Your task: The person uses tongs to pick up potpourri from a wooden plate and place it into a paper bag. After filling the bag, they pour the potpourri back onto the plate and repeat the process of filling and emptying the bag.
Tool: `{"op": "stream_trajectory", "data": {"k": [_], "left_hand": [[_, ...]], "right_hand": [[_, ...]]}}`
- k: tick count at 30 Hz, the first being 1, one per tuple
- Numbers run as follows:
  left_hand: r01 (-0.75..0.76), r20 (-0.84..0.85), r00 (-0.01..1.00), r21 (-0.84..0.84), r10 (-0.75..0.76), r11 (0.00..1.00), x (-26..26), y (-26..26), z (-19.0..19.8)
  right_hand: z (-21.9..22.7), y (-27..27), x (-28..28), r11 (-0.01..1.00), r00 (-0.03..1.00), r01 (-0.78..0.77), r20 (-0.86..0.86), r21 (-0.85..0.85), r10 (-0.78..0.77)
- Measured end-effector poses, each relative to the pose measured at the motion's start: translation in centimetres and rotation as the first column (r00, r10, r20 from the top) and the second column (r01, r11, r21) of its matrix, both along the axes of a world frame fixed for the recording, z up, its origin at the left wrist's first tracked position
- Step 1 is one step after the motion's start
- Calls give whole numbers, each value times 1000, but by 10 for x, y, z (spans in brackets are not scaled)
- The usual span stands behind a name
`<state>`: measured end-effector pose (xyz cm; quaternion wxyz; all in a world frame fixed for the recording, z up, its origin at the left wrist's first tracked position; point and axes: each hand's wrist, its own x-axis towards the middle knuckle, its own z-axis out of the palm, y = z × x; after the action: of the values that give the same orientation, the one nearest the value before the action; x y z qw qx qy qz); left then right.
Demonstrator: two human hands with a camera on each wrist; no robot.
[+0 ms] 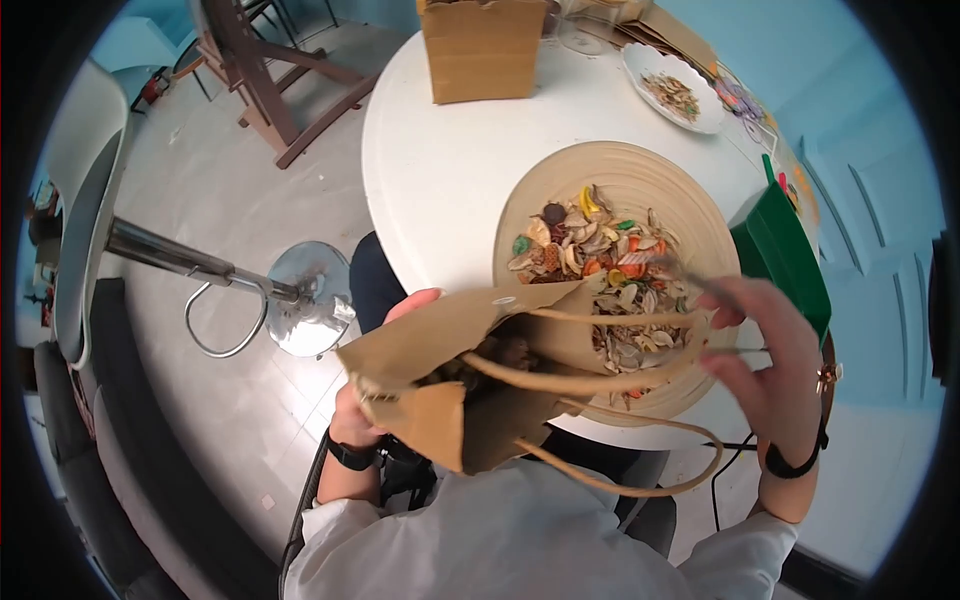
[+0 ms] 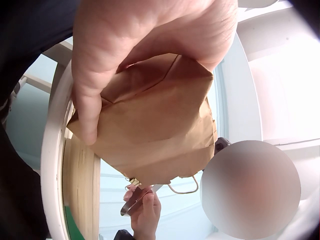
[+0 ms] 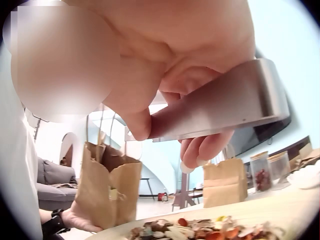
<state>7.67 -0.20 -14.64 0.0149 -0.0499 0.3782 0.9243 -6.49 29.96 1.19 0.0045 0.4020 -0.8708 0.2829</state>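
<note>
A brown paper bag with looped handles tilts over the near-left edge of a round wooden tray, its dark contents partly visible. My left hand grips the bag's lower end; in the left wrist view my hand curls round the base of the bag. Metal tongs are pinched in my right hand, at the tray's right side, above dried petals and slices. Between the tongs' tips, the blurred head view does not show whether anything is held.
A second paper bag stands at the back of the white table. A white dish of dried pieces lies at back right, near glass jars. A green container is right of the tray; a stool base stands left.
</note>
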Motion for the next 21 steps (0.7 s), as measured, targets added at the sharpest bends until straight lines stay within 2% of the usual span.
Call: {"op": "stream_trajectory", "data": {"k": [1, 2, 3, 5, 6, 7, 9, 10, 11, 12, 13, 14, 15, 17, 18, 19, 20, 21], "left_hand": [[-29, 26, 999, 25, 28, 999, -1, 2, -1], [-103, 195, 973, -105, 122, 989, -6, 7, 15], [-49, -80, 995, 131, 59, 990, -1, 2, -11], [-109, 223, 972, 162, 72, 981, 7, -14, -29], [86, -42, 996, 253, -77, 964, 0, -23, -39], [159, -117, 987, 659, -109, 735, -3, -29, -37], [102, -97, 995, 813, -39, 573, -4, -24, -36], [102, -67, 994, 845, -86, 525, -7, -22, -34], [203, -130, 978, 756, -162, 622, -11, -24, -38], [287, -178, 956, 729, -232, 622, -19, -27, -41], [369, -221, 926, 698, -305, 614, -26, -31, -45], [334, -134, 940, 540, -313, 772, -23, -37, -53], [341, -131, 937, 541, -324, 769, -24, -43, -63], [450, -258, 878, 153, -404, 880, -34, -49, -72], [503, -375, 842, 286, -388, 815, -40, -46, -77], [512, -372, 838, 285, -399, 811, -36, -30, -54], [312, -325, 911, 142, -254, 939, -19, -10, -29], [91, -306, 948, -14, -91, 996, -9, 2, -12]], "right_hand": [[1, 7, -2, 1000, 1000, 22, -2, 9, -22], [0, 17, -5, 991, 988, 137, 66, 10, -137], [-1, 27, -7, 968, 959, 250, 134, 15, -250], [-13, 47, -11, 943, 934, 332, 151, -32, -324], [-16, 57, -13, 929, 916, 369, 166, 13, -366], [-16, 65, -12, 913, 895, 403, 180, 59, -407], [-16, 77, -6, 877, 847, 467, 227, 114, -481], [-19, 83, -4, 861, 826, 489, 243, 137, -508], [-21, 85, -3, 847, 807, 508, 257, 158, -532], [-18, 85, -3, 846, 807, 510, 253, 156, -534], [-13, 85, -4, 845, 804, 478, 269, 238, -531], [-9, 86, -4, 837, 796, 444, 289, 320, -532], [-4, 87, -4, 832, 789, 453, 291, 320, -541], [10, 89, -9, 809, 673, 424, 457, 407, -582], [17, 88, -11, 750, 642, 441, 411, 493, -648], [18, 95, -15, 758, 646, 415, 424, 503, -635], [22, 96, -20, 725, 618, 385, 424, 570, -662], [27, 97, -24, 689, 591, 351, 420, 634, -689]]}}
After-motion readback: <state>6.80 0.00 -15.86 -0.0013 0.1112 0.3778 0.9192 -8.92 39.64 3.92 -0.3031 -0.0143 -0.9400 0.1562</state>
